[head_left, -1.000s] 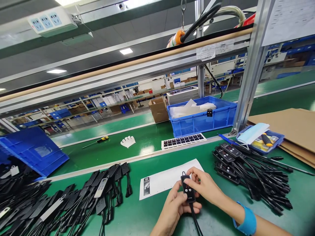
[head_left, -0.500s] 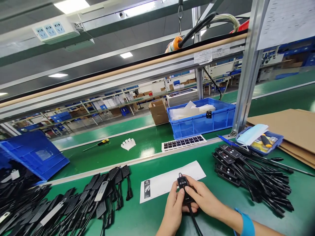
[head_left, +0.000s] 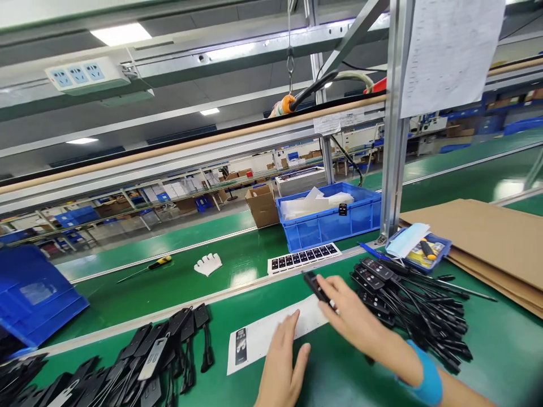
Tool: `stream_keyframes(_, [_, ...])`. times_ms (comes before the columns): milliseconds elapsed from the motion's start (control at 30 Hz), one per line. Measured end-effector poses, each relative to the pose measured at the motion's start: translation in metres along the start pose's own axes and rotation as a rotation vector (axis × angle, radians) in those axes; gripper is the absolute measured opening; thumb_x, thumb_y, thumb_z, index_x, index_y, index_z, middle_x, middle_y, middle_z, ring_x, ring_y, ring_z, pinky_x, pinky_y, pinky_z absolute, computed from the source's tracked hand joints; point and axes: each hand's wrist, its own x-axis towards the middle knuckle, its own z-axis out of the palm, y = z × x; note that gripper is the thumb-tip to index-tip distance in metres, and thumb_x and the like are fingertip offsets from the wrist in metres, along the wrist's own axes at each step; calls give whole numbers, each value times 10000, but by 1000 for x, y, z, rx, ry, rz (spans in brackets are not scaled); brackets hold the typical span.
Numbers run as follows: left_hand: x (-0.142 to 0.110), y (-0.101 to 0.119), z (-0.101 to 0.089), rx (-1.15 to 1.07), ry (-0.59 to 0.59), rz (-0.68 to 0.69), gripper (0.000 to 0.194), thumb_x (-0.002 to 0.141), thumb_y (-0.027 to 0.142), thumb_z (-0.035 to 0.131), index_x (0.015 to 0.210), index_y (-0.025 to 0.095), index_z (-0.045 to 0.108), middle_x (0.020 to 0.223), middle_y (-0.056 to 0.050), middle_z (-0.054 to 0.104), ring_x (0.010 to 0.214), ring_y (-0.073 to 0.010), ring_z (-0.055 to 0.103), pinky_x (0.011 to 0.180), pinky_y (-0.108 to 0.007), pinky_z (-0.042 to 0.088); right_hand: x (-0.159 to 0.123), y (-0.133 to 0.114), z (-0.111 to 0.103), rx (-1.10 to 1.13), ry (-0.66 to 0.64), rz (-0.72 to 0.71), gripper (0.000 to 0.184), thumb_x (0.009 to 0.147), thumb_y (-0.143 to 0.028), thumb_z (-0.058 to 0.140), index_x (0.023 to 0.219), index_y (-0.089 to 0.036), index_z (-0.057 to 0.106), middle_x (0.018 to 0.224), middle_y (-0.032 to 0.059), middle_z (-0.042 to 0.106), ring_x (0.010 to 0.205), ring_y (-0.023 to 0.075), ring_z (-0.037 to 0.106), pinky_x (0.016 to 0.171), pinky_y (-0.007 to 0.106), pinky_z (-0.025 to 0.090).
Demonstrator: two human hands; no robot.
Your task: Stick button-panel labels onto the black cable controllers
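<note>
My right hand (head_left: pixel 350 311), with a blue band at the wrist, grips a black controller (head_left: pixel 317 287) between thumb and fingers, tilted above the green bench. Its cable is mostly hidden by the hand. My left hand (head_left: pixel 282 364) is open and holds nothing, its fingers stretched over the near edge of a white label sheet (head_left: pixel 271 337). One dark label (head_left: pixel 241 346) sticks at that sheet's left end. Right of my right hand lies a pile of black controllers with cables (head_left: pixel 407 299). Another pile of black corded pieces (head_left: pixel 144 353) spreads over the left side.
Behind the bench ledge are a strip of small black labels (head_left: pixel 303 260), a white glove (head_left: pixel 207 264) and a screwdriver (head_left: pixel 146 268). A blue bin (head_left: pixel 335 226) stands beyond. Cardboard sheets (head_left: pixel 487 237), a small blue tray (head_left: pixel 443 249) and a metal post (head_left: pixel 393 141) are at right.
My left hand has let go of the controller and opened. My right hand has carried the controller right, toward the right pile, and tilted it. The camera view has turned slightly right.
</note>
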Motion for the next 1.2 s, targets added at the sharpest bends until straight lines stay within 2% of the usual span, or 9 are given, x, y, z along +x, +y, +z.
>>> stream_keyframes(67, [0,-5,-4,296,-18,46,506,842,454,536,1297,233,524,1482,-97,344,1413,-307,128,1122,-486,-68,12,19,-32,-221,74,80,466,895,-229,391,1333,-76,430,1105,169,503,970,260,586,890,386,474])
stream_keyframes(200, [-3,-18,-1,460,-132,6,556,813,420,570,1326,222,490,1519,-122,228,1417,-342,14,1085,-526,-132,23,72,-83,-649,57,319,402,898,-184,389,1277,-94,490,1030,172,576,915,279,617,790,364,481])
stream_keyframes(300, [-6,-22,7,459,-171,9,597,773,395,620,1327,217,484,1515,-139,208,1410,-371,16,1073,-538,-156,18,105,-98,-733,28,417,391,861,-56,356,1204,-30,541,912,203,624,841,307,642,729,378,467])
stream_keyframes(400, [-7,-21,11,405,-223,5,658,737,419,658,1336,225,465,1516,-124,164,1402,-387,-24,1052,-563,-192,13,114,-95,-753,-5,423,425,782,46,355,1139,1,580,856,209,650,792,302,655,705,365,457])
stream_keyframes(567, [-9,-14,9,427,-300,14,713,751,495,640,1373,250,394,1513,-101,96,1391,-389,-66,1041,-621,-175,28,67,-52,-651,-7,219,408,845,-51,357,1192,-74,570,1054,215,627,953,326,612,780,413,459])
stream_keyframes(667, [-9,-9,9,485,-312,8,721,762,495,634,1383,236,376,1512,-129,80,1383,-408,-63,1039,-642,-159,43,22,-1,-255,-228,-11,361,869,-139,403,1158,-144,619,1123,144,635,1050,266,582,907,381,438])
stream_keyframes(900, [-9,-2,5,425,-369,26,713,784,449,629,1404,267,329,1512,-101,228,1391,-431,52,1068,-629,-132,56,-51,111,-159,-440,-123,204,786,-145,542,913,-130,701,980,123,649,952,242,610,827,312,466])
stream_keyframes(1033, [-17,-9,7,362,-327,30,682,831,503,538,1413,235,306,1488,-110,295,1379,-446,131,1076,-643,-65,51,-72,130,-157,-434,-135,121,776,-138,562,822,-179,665,974,84,616,887,225,596,768,303,458])
stream_keyframes(1200, [-10,-25,5,518,-237,111,549,866,353,507,1393,300,363,1479,-66,337,1354,-412,254,1104,-599,77,40,-86,105,148,-273,-255,137,871,-172,494,805,-229,600,902,7,579,748,145,558,697,254,433])
